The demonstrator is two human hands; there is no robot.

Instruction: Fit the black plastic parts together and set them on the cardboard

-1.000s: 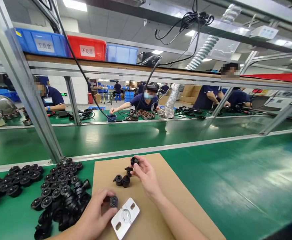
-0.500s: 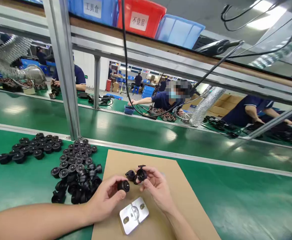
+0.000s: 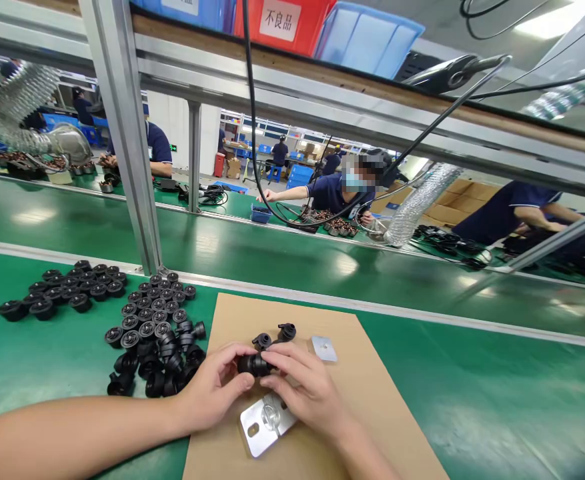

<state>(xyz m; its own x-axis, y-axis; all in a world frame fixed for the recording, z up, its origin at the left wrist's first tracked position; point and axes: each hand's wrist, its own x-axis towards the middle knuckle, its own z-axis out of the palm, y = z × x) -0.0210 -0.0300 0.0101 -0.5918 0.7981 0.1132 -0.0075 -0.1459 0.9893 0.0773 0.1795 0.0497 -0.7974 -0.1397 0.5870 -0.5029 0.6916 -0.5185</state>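
Over a brown cardboard sheet (image 3: 372, 413), my left hand (image 3: 215, 387) grips a black round plastic part (image 3: 246, 364) between thumb and fingers. My right hand (image 3: 305, 383) closes on a hollow black plastic fitting (image 3: 262, 364), mostly hidden by its fingers. The two parts meet end to end; whether they are joined, I cannot tell. Just beyond the fingers lie a black spouted fitting (image 3: 287, 331) and another spouted fitting (image 3: 261, 341). Below the hands is a silver metal plate (image 3: 255, 440) with slotted holes and a round recess, partly covered by my right hand.
A small metal block (image 3: 325, 348) lies right of the fittings. Many black round parts (image 3: 147, 330) stand grouped left of the cardboard. A metal post (image 3: 127, 147) rises behind them, supporting a shelf with a red bin (image 3: 292, 23). Co-workers sit across the green bench (image 3: 272, 257).
My right hand has moved left and brought its fitting against the part in my left hand. The small metal block behind it now shows. The view has shifted slightly.
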